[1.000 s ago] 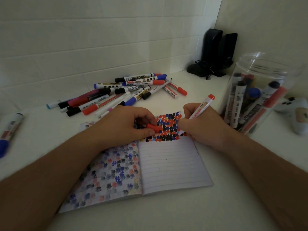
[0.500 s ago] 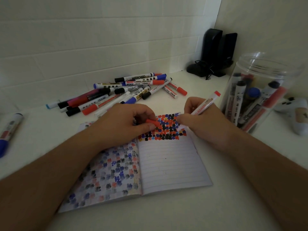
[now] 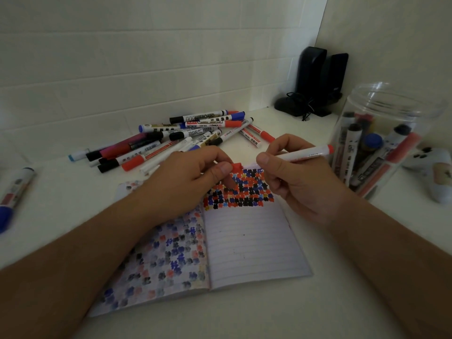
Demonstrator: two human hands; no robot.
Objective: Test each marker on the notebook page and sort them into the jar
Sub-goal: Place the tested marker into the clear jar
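My left hand (image 3: pixel 188 182) pinches the red cap (image 3: pixel 236 166); my right hand (image 3: pixel 296 182) grips the marker (image 3: pixel 303 154) above the notebook (image 3: pixel 252 243).

Two bare, sleeveless forearms (image 3: pixel 73 253).

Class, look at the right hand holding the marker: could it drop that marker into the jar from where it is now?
Probably yes. The right hand grips the marker just beside the jar, whose mouth is open, and nothing stands between them.
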